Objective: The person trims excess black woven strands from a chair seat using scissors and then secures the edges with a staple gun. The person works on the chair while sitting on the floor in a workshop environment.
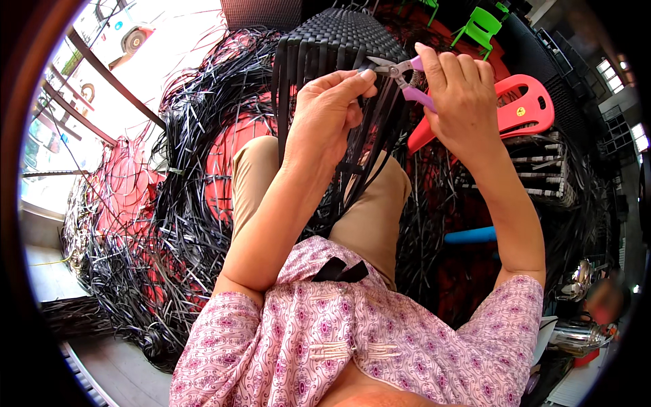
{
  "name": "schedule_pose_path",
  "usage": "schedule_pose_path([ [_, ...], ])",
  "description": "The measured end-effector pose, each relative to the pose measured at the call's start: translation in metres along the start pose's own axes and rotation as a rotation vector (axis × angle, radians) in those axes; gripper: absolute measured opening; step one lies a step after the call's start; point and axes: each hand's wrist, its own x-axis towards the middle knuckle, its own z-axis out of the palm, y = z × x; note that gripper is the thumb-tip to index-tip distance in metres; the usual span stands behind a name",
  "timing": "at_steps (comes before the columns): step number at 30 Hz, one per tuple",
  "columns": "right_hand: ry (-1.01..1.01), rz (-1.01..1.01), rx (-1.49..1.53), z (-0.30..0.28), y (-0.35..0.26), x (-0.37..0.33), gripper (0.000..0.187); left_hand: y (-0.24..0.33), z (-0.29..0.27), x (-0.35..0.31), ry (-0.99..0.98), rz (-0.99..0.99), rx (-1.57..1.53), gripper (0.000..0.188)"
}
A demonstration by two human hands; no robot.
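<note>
In front of my knees stands a black woven strip piece (342, 30), with loose black strips (291, 74) hanging from its near edge. My left hand (332, 102) is closed in a pinch at that edge, on what looks like the end of a black strip. My right hand (461, 88) grips scissors (413, 78) with purple handles and short metal blades. The blades are parted and point left, close to the fingertips of my left hand. Whether a strip lies between the blades I cannot make out.
Heaps of loose black strips (203, 230) cover the red floor on the left. To the right are a red plastic seat (525, 108), a blue bar (471, 235) and a slatted stack (542, 169). A green chair (480, 28) stands farther back.
</note>
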Motion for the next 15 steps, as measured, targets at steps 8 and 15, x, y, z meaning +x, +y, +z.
schedule_pose_path([
  [8, 0.068, -0.132, -0.015, 0.018, 0.019, 0.015, 0.061, -0.001, -0.001, -0.002, 0.001, 0.009, -0.009, 0.012],
  [15, 0.092, -0.215, -0.024, 0.021, 0.026, 0.026, 0.039, -0.004, -0.002, -0.004, -0.003, 0.019, 0.015, 0.011],
])
